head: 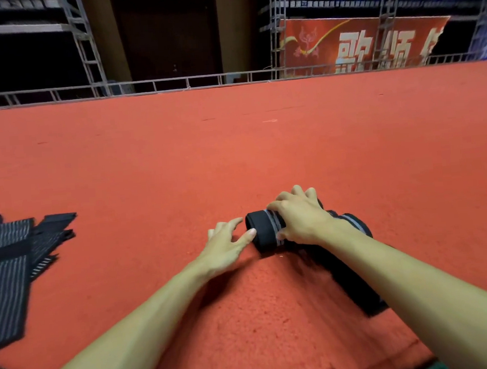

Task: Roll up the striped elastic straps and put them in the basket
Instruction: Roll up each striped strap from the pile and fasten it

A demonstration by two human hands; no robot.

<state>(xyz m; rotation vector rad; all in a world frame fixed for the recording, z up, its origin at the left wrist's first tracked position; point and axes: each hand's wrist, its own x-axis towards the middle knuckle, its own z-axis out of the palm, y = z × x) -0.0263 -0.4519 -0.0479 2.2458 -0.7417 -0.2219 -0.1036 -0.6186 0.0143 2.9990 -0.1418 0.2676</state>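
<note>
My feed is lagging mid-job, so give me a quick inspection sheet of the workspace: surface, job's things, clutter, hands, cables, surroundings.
Surface: red carpet, flat.
Job's things: strap roll partly wound, its tail lying flat towards the person; pile of unrolled straps at left; basket not in view.
Clutter: a thread scrap on the carpet.
Hands: right hand grips the roll from above; left hand, fingers straight, touches its left end.
Cables: nothing seen.
Surroundings: metal truss and red banner behind.

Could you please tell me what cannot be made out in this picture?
Head view:
- The basket: not in frame.
- The strap roll: middle covered by the right hand.
- The unrolled tail: blurred, partly under the right forearm.
- The strap pile: cut by the left edge, count unclear.
</note>
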